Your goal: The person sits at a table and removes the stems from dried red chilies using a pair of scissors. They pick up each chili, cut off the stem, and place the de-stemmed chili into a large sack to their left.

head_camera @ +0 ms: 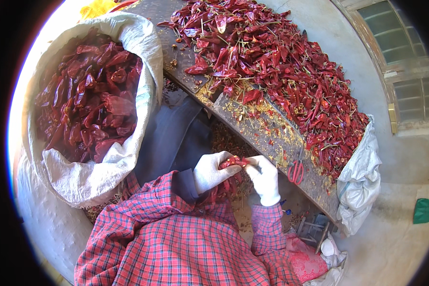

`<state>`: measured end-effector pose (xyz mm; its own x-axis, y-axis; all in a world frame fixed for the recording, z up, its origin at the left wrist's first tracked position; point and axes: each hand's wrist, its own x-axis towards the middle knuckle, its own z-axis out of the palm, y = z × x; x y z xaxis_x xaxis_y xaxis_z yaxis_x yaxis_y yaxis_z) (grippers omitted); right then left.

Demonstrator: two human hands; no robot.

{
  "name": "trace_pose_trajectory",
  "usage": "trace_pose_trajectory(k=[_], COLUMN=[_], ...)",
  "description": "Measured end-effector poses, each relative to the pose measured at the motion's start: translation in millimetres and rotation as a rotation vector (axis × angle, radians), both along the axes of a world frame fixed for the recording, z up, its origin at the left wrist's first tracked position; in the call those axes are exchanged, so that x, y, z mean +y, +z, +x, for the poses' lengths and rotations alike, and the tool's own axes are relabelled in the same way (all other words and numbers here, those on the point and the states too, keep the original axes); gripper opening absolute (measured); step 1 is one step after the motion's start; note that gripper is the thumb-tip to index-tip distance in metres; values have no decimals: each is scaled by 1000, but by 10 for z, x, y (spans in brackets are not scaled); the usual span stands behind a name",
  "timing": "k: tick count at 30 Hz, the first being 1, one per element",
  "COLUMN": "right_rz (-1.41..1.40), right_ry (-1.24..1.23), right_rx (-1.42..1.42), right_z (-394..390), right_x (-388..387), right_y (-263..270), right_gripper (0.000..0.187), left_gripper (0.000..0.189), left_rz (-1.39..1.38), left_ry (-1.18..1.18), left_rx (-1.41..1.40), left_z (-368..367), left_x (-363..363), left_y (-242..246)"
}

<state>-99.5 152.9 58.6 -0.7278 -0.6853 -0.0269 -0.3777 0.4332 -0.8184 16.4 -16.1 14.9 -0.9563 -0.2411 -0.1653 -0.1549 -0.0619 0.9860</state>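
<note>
My left hand [211,171], in a white knit glove, holds a dried red chili pepper [230,162] with pale seeds showing on it. The gloved fingertips of my right hand [264,176] pinch the right end of the same pepper. Both hands are in front of my body, just off the near edge of a wooden table [232,113]. More red chili pieces show partly below my left hand. Red-handled scissors [295,172] rest on the table to the right of my right hand, blades pointing away.
A large heap of dried chilies [271,60] covers the table's far side, with yellow seeds scattered before it. To my left stands an open white woven sack [148,64] full of dried chilies. Another white sack [359,189] hangs at the table's right end.
</note>
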Motion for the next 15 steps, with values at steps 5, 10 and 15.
trace_pose_trajectory(k=[5,10,15], right_rz=[31,-23,8], right_ry=[101,97,163], right_rx=[98,-161,-487], right_z=[207,217,2], right_x=[-83,-13,32], right_y=[111,-11,46], right_gripper=[15,18,21], left_gripper=[36,34,30], left_rz=[59,76,121], left_ry=[37,-1,36], left_rx=[56,-55,14], left_z=[-1,2,-3], left_x=[38,-17,6], left_y=[-84,53,-36])
